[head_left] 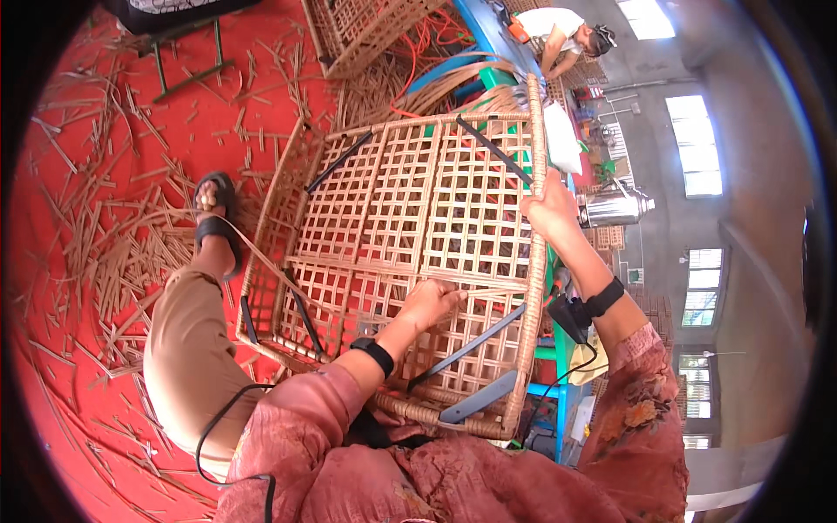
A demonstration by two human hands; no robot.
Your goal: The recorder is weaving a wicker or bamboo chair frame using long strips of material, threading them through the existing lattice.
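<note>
- A large open-weave cane basket (pixel 537 131) sits close against the person's front, between the bent left leg (pixel 196 349) and a blue-and-green framed stand (pixel 562 388) on the right.
- The right hand (pixel 551 206) is closed around the basket's thick wrapped rim, so that grip is firmly shut on it.
- The left hand (pixel 429 302) rests over the lattice with its fingers curled and tips drawn together; from here I cannot tell whether that grip pinches a strand.
- A long loose cane strip (pixel 253 247) trails past the sandaled foot (pixel 216 205) to the basket's left side.
- Dark straps (pixel 493 148) cross the basket's corners, and a grey flat piece (pixel 479 397) lies against its near end.
- Cane offcuts (pixel 144 270) litter the red floor covering (pixel 253 26).
- Beyond the right hand I see a shiny metal cylinder (pixel 610 207); farther off, a co-worker in white (pixel 558 26) bends forward.
- Another woven basket (pixel 370 30) stands near the top.
</note>
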